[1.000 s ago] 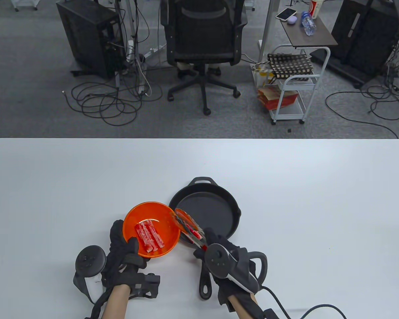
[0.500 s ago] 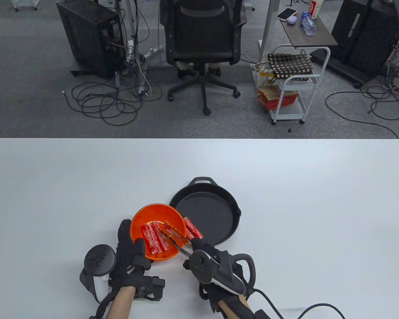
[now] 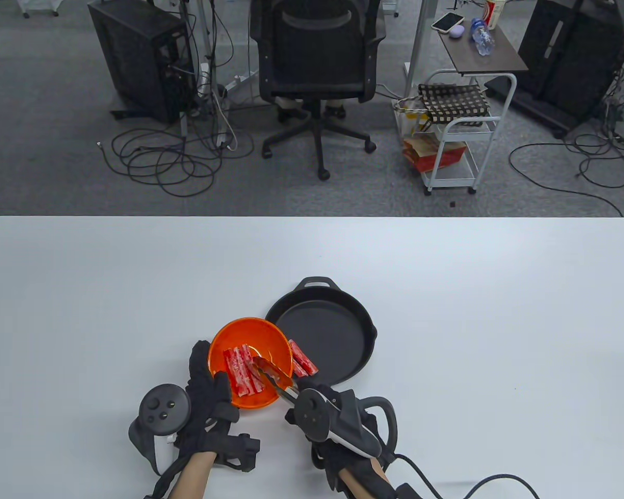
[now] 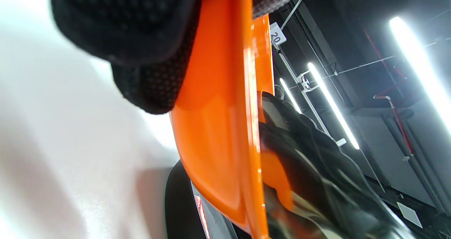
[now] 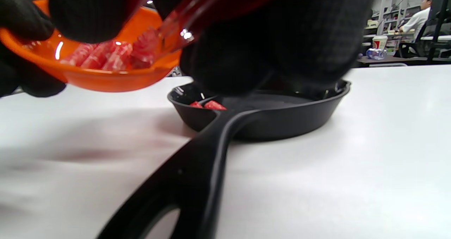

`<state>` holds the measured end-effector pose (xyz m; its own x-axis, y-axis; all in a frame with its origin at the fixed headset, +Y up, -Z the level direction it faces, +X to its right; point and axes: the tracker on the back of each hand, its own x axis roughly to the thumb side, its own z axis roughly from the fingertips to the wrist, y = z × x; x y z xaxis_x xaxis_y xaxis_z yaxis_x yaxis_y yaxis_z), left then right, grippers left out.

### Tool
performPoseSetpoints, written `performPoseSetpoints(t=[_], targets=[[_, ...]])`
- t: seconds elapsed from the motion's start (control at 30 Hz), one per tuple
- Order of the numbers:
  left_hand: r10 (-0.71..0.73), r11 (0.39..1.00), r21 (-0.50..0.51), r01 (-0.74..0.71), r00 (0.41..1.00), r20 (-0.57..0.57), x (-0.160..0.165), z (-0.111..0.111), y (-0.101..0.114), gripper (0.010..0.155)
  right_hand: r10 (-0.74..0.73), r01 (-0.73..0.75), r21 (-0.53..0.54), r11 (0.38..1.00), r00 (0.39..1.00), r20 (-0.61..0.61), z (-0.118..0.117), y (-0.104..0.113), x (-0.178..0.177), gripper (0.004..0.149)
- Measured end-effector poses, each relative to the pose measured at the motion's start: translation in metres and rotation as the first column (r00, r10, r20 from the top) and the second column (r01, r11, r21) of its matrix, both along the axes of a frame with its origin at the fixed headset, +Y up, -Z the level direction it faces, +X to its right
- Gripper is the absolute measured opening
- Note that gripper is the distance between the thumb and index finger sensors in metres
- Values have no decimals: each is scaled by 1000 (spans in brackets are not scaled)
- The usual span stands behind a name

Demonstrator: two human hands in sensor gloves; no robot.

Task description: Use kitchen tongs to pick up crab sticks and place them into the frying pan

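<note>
My left hand (image 3: 208, 387) grips the near-left rim of an orange bowl (image 3: 229, 332) and holds it tilted above the table, beside the black frying pan (image 3: 338, 322). Several red-and-white crab sticks (image 3: 243, 371) lie in the bowl (image 5: 105, 78). My right hand (image 3: 317, 403) holds red-tipped tongs (image 3: 273, 374) whose tips reach into the bowl next to the sticks. One crab stick (image 3: 302, 359) lies in the pan (image 5: 282, 119) at its near-left edge. In the left wrist view the bowl's underside (image 4: 218, 126) fills the middle.
The pan's long handle (image 5: 197, 182) runs toward me under my right hand. A cable (image 3: 478, 486) trails from the right wrist across the table's near edge. Beyond the far edge stand an office chair (image 3: 317, 67) and a white cart (image 3: 457, 135).
My right hand has swung the tongs left from the pan into the bowl, leaving a crab stick in the pan. My left hand has shifted the bowl slightly right, toward the pan.
</note>
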<state>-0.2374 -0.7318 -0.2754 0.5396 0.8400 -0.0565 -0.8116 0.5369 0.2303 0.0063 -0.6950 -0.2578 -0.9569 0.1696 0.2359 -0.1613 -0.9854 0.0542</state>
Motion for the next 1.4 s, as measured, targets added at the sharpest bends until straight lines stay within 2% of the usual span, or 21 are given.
performPoseSetpoints(t=[0.5, 0.7, 0.83, 1.13, 1.4], targets=[[50, 999, -13, -50, 999, 2, -1, 0, 0, 66, -43, 43, 25, 999, 999, 18, -3, 1, 7, 61], [123, 992, -42, -123, 992, -6, -5, -1, -3, 66, -70, 69, 48, 997, 997, 27, -3, 4, 12, 61], [185, 980, -68, -186, 982, -20, -9, -2, -7, 66, -110, 107, 70, 992, 993, 43, -3, 9, 18, 61], [213, 973, -87, -216, 976, -38, -14, -4, -11, 66, -203, 188, 121, 975, 970, 131, -8, 17, 46, 61], [255, 962, -82, -259, 965, -62, -19, -4, -12, 66, -116, 98, 90, 991, 967, 226, -25, -2, 66, 61]])
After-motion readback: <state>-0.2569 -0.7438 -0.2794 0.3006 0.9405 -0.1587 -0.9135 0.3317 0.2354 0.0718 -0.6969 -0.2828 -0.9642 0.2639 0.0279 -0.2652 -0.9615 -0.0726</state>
